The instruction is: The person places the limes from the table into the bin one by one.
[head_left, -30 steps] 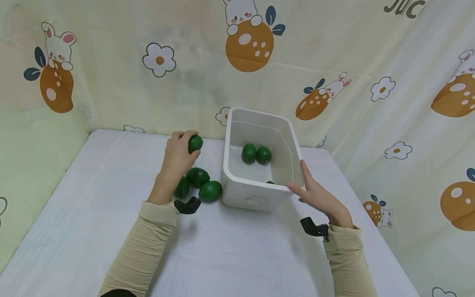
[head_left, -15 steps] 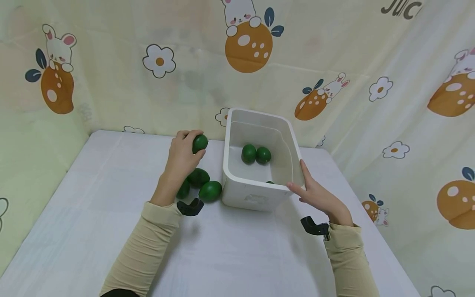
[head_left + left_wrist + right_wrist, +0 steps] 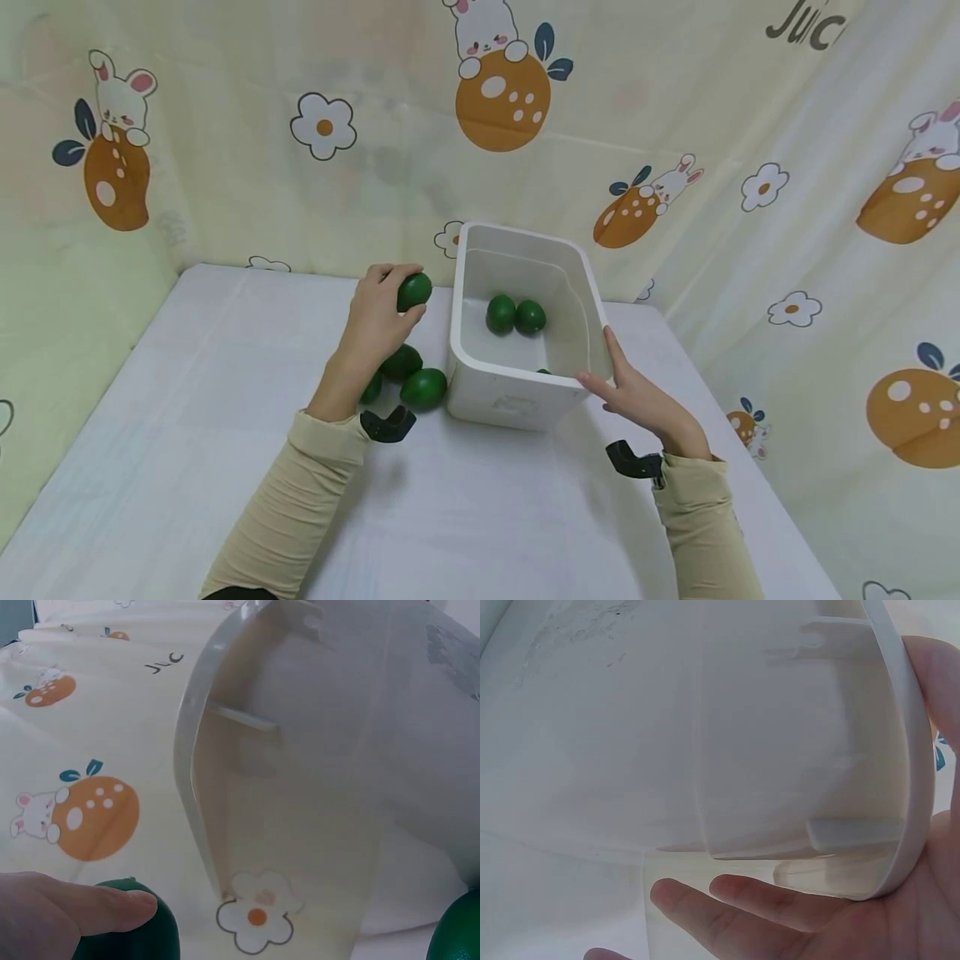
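Note:
A dark green lime [image 3: 414, 292] is pinched between the thumb and fingers of my left hand [image 3: 378, 315], raised just left of a white plastic bin [image 3: 517, 400]. In the left wrist view a finger lies on this lime [image 3: 135, 937], which has a small nub at its tip. My right hand [image 3: 641, 400] grips the bin's near right corner; its thumb laps the rim [image 3: 919, 765] and its fingers lie against the outer side. Inside the bin two limes [image 3: 501, 315] sit side by side, and a third lime [image 3: 543, 372] barely shows behind the near wall.
Three limes lie on the white-covered table [image 3: 480, 517] left of the bin: one lime [image 3: 423, 389] close to its wall, another lime [image 3: 402, 362] behind, a third lime [image 3: 371, 388] partly hidden by my left wrist. A printed curtain [image 3: 360, 200] hangs behind the table.
My left hand has moved a little to the right with its lime, closer to the bin. My right hand keeps its grip on the bin, which has not moved.

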